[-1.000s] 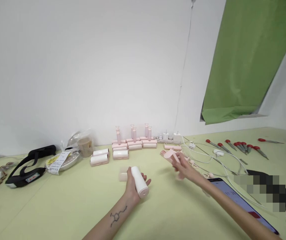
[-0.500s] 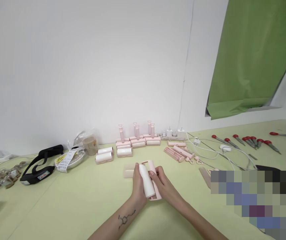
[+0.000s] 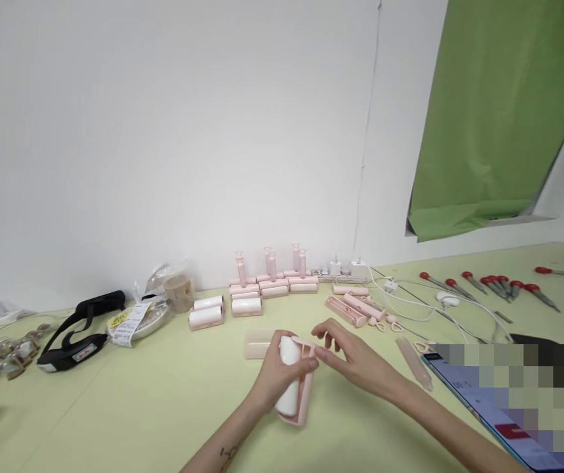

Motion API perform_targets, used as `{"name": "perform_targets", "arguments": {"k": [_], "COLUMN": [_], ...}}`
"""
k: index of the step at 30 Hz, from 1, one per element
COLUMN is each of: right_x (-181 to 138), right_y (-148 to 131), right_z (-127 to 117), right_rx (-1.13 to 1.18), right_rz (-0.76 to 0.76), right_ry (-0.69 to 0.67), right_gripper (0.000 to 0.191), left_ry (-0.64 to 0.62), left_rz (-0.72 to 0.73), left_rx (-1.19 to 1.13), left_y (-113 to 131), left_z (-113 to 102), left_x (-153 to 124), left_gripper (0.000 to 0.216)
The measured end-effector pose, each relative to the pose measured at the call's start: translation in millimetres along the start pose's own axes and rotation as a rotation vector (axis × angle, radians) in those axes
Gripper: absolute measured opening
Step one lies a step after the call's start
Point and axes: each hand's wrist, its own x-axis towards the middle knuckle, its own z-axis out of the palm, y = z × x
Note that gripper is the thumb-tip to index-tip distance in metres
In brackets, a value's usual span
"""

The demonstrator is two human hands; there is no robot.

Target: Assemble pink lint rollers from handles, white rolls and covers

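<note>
The white roll [image 3: 289, 378] is in my left hand [image 3: 273, 376], low in the middle of the green table [image 3: 114, 407], close to me. My fingers are wrapped round it so it cannot slip. It sits in the pink holder [image 3: 305, 394], which runs along its right side and pokes out below my hand. The roll stands nearly upright, a bit tilted, so I can see its top end.

My right hand [image 3: 355, 360] comes in from the side. Its thumb and first finger pinch the top end of the pink holder, and the other fingers are spread out in the air, out of the way.

Just behind the roll a pale pink cover [image 3: 257, 344] lies flat on the table, near enough to grab.

Farther back, by the wall, pink rollers [image 3: 272, 288] stand in neat rows. More white rolls [image 3: 206, 313] lie to their left, and loose pink handles [image 3: 353, 307] lie to their right, so each kind is in its own spot.

Way off to the right are red-handled screwdrivers [image 3: 493, 286] and a white cable [image 3: 410, 297]. A phone [image 3: 479, 397] lies by my right arm.
</note>
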Motion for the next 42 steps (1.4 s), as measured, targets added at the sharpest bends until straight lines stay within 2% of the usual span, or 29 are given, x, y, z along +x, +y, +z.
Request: {"name": "perform_targets", "arguments": {"k": [3, 5, 7, 9, 12, 17, 19, 22, 24, 26, 29, 31, 33, 35, 37, 39, 42], "right_x": [7.8, 12.4, 13.8, 11.5, 5.2, 0.3, 0.0, -2.4, -5.5, -8.1, -6.5, -1.1, 6.2, 13.2, 18.9, 23.3, 27.0], "right_y": [-9.6, -13.7, -15.4, -15.2, -13.3, -12.5, -10.9, -2.7, 6.0, 14.6, 23.3, 26.6, 29.6, 33.1, 36.6, 39.2, 40.8], "right_z": [-16.6, -20.1, -19.4, -16.7, -13.2, -17.5, -22.7, -23.5, -12.3, 7.7, 36.3, 43.1, 38.6, 28.1, 17.8, 11.3, 9.8], "right_rx": [-0.231, -0.375, -0.465, -0.486, -0.446, -0.371, -0.388, -0.309, -0.04, 0.319, 0.638, 0.628, 0.51, 0.374, 0.278, 0.225, 0.17], "right_rz": [-0.074, -0.122, -0.196, -0.28, -0.338, -0.292, -0.225, -0.018, 0.1, 0.135, 0.138, 0.127, 0.084, 0.033, 0.002, -0.009, -0.037], "right_ry": [-0.206, -0.362, -0.455, -0.505, -0.581, -0.67, -0.64, -0.492, -0.404, -0.322, -0.139, -0.03, 0.039, 0.071, 0.083, 0.086, 0.067], "right_gripper": [0.019, 0.022, 0.025, 0.022, 0.014, 0.014, 0.014, 0.036, 0.043, 0.044, 0.045, 0.041, 0.04, 0.038, 0.037, 0.036, 0.033], "left_ry": [-0.187, -0.252, -0.299, -0.353, -0.418, -0.48, -0.476, -0.307, -0.128, 0.027, 0.084, 0.078, 0.144, 0.186, 0.106, 0.006, -0.092], "left_rz": [0.022, 0.053, 0.063, 0.035, -0.006, 0.001, 0.036, 0.1, 0.141, 0.166, 0.183, 0.239, 0.285, 0.166, 0.015, -0.022, 0.031], "left_rx": [0.136, 0.271, 0.444, 0.593, 0.691, 0.764, 0.735, 0.584, 0.448, 0.292, 0.118, 0.171, 0.401, 0.612, 0.596, 0.534, 0.51], "left_y": [4.5, 7.0, 8.7, 9.5, 9.8, 9.5, 6.5, -1.5, -7.2, -11.6, -16.4, -19.8, -24.9, -31.9, -39.7, -46.7, -54.5], "left_z": [0.7, 1.1, 0.0, -2.0, -4.0, -6.2, -8.7, -9.3, -5.0, 0.6, -4.8, -26.0, -57.6, -87.6, -103.8, -101.6, -76.6], "left_x": [-5.1, -8.0, -10.3, -12.3, -15.9, -20.1, -18.6, -13.3, -8.8, -3.3, 9.5, 20.5, 29.9, 34.7, 33.4, 27.9, 19.3], "left_gripper": [0.045, 0.051, 0.057, 0.06, 0.064, 0.058, 0.051, 0.042, 0.041, 0.045, 0.057, 0.065, 0.07, 0.087, 0.083, 0.065, 0.047]}}
